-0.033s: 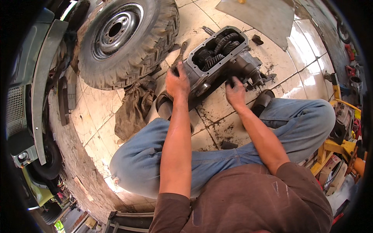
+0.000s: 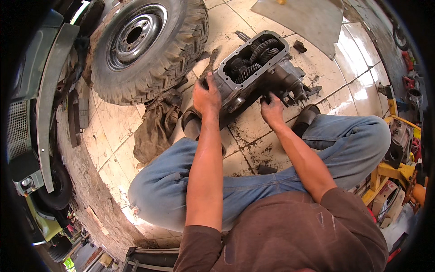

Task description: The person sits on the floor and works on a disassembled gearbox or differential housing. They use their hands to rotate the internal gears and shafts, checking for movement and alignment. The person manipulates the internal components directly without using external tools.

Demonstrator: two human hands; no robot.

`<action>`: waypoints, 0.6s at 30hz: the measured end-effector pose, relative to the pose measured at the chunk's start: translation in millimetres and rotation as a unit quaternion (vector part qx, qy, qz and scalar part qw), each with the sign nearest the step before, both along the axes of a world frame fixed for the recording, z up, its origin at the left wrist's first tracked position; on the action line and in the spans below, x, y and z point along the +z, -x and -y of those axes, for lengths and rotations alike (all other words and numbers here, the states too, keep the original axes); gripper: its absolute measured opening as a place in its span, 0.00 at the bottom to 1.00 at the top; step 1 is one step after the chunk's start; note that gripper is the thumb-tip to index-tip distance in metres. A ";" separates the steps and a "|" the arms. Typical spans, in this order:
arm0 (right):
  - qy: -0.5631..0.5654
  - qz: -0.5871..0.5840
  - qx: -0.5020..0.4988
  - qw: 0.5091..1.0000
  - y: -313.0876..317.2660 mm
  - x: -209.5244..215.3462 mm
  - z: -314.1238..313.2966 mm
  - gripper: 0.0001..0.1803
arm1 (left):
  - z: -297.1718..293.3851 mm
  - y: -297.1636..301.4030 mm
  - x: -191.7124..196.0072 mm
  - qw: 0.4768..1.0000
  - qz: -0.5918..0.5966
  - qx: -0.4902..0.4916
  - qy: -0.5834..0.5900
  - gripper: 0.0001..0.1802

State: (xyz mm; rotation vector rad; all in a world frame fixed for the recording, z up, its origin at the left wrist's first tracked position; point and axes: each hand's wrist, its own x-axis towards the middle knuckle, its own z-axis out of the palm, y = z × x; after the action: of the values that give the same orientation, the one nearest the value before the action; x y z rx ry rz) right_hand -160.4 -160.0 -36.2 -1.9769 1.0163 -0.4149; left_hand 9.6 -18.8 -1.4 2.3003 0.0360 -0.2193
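I've got cream floor tiles [image 2: 108, 140], dark grout lines [image 2: 347, 85], black grime; white glare [image 2: 360, 94] upper right; rough brown floor strip [image 2: 86, 190] along the left.

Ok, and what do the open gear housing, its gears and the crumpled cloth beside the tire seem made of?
Gear housing: probably cast metal, dull grey, with a flat, bolt-holed rim. Gears: dark metal, likely steel, with bright glints on the teeth. Cloth: fabric, brown and matte, lying in soft folds; fiber unclear.

No legible text, labels, brands, numbers or signs.
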 end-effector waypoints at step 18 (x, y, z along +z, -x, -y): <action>-0.103 0.029 -0.075 0.991 -10.9 -13.3 5.8 0.16 | -1.4 2.0 3.4 1.000 0.012 0.010 -0.019 0.44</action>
State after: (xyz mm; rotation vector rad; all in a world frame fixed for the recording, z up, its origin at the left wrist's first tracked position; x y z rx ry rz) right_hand -149.5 -165.7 -49.5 -1.7026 1.1277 -0.4294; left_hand 7.6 -17.5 2.0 2.3395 0.0518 -0.1824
